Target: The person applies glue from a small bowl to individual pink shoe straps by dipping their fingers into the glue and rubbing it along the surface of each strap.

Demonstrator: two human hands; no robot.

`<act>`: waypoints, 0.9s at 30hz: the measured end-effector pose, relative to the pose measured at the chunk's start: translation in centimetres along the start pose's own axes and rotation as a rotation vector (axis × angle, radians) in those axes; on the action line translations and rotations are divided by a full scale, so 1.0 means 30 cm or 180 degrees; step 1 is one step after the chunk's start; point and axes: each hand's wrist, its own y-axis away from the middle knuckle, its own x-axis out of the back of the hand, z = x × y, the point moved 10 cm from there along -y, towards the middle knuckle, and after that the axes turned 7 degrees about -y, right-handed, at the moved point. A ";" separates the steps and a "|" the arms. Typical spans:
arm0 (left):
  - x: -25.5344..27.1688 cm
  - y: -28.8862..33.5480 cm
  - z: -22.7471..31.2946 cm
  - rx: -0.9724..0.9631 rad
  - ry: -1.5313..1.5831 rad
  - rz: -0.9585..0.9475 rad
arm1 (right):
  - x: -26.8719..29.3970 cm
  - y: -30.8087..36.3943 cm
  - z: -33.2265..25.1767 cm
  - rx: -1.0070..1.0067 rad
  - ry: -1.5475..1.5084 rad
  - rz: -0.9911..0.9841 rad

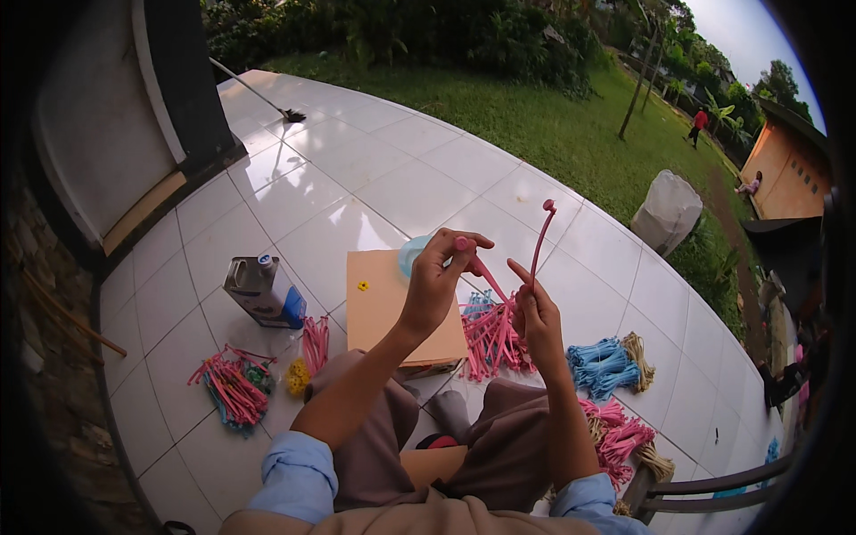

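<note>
My left hand (435, 278) is closed on a pink stalk with a round knob, which shows above the thumb; a pink length slants from it toward my right hand. My right hand (538, 325) pinches a thin, darker pink stalk (539, 239) that stands up with a knob at its top. I cannot tell whether these are one piece. Below the hands lies a bundle of similar pink stalks (486, 343), with some blue ones behind. A tan board (379, 308) in front of me bears a small yellow flower-shaped piece (363, 285).
At left stand a metal can (265, 290), more pink bundles (236, 385) and a yellow cluster (297, 378). A light-blue bowl (412, 254) is behind the board. Blue bundles (606, 366) and pink bundles (621, 437) lie at right, by a dark chair (713, 489). A white sack (667, 212) stands by the grass.
</note>
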 end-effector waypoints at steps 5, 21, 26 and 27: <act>-0.027 -0.008 0.063 0.0072 0.0533 -0.0647 | -0.085 0.022 -0.006 -0.0349 -0.1322 -0.1381; -0.159 0.033 0.196 -0.2120 -0.2837 -0.2022 | -0.119 -0.034 0.138 -0.0635 0.0676 -0.1993; -0.089 0.072 -0.194 -0.1058 -0.3569 -0.2514 | -0.133 -0.176 0.179 -0.0467 0.1724 -0.2312; -0.030 0.058 -0.260 -0.0766 -0.3222 -0.2276 | -0.155 -0.210 0.209 -0.0451 0.1684 -0.2452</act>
